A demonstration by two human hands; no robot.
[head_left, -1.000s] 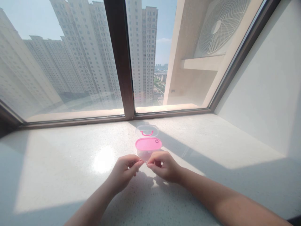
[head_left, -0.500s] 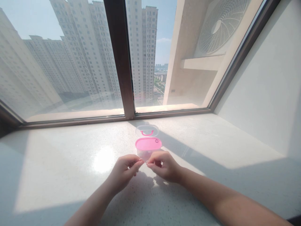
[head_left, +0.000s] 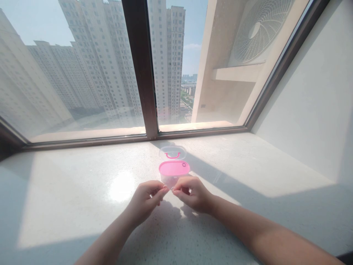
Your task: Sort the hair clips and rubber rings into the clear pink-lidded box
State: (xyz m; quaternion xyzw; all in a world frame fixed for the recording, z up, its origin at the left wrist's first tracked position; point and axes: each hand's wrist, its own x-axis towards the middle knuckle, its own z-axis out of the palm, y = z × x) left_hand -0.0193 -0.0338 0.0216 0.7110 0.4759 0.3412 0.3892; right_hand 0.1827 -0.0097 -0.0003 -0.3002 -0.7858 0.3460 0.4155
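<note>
My left hand (head_left: 147,200) is closed in a pinch, thumb against forefinger. My right hand (head_left: 193,194) pinches the same way, its fingertips a small gap from the left ones. Whatever the two pinches hold, if anything, is too small to make out. Just beyond them stands a small oval box with a pink top (head_left: 171,168) and a pale, see-through lower part that my right fingers partly cover. A small dark ring shape (head_left: 184,165) shows on the pink surface. Behind the box lies a clear oval lid (head_left: 165,149) with a pink handle (head_left: 173,156).
The hands and box are over a pale speckled windowsill (head_left: 82,206) with a bright glare patch and shadow bands. A dark window frame (head_left: 150,134) runs along the back, and a white wall (head_left: 306,110) rises at the right. Tall buildings stand outside.
</note>
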